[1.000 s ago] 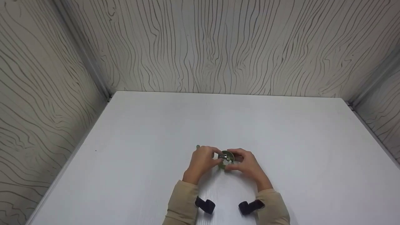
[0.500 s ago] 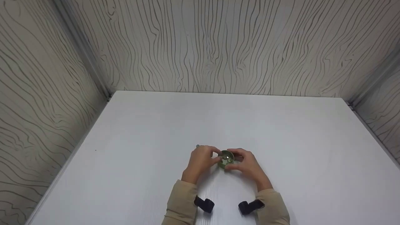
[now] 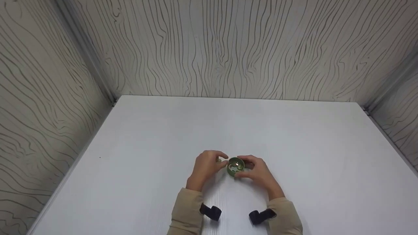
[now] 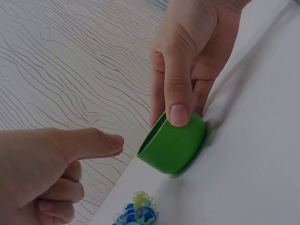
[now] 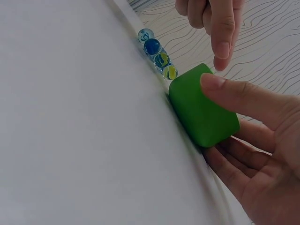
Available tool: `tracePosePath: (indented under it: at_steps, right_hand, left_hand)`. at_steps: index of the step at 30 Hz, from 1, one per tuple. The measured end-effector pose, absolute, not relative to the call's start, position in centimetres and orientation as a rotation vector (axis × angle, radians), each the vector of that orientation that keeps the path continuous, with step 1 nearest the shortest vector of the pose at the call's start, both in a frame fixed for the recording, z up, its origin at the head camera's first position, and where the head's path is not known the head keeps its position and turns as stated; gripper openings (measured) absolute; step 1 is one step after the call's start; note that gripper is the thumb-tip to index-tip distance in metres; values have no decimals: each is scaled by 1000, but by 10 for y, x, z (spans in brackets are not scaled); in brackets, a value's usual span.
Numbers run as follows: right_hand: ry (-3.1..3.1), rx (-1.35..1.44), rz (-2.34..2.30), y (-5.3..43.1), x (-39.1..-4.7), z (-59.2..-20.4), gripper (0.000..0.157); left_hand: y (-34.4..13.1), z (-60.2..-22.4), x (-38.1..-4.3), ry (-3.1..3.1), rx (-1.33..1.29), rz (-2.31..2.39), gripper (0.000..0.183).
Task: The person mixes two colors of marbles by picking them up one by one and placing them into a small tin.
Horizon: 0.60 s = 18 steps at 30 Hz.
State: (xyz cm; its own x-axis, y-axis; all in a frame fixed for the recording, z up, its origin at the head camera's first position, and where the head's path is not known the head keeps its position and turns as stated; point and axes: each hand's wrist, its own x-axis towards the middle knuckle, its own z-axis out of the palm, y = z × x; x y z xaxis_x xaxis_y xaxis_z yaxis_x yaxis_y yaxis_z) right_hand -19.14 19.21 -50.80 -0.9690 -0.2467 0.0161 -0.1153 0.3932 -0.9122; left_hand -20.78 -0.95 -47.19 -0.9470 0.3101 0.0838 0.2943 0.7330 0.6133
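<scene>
One green cup stands upright on a white counter, clamped in the grip of a person's right hand, the thumb pressed to the outer wall and the fingers wrapped around the opposite side. Something glints inside the cup, too small to identify. The left hand hovers just beside the rim, its grip apart: a narrow gap shows between thumb and extended forefinger, the remaining fingers curled toward the palm. At least four glass marbles, clear, blue and yellow, cluster on the counter to the person's left of the cup, near the left hand; overlap prevents an exact count. Two beige sleeves and two black wrist cameras frame the scene before wood-grain-patterned panels.
</scene>
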Motion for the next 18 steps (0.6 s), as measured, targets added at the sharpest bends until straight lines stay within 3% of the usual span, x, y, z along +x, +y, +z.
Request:
tracePosePath:
  at_steps: [18]
  right_hand:
    - [2500,-265,-1642,191,-193,-509,66]
  left_hand:
    - [-18,-466,-208,2893,411,1078,17]
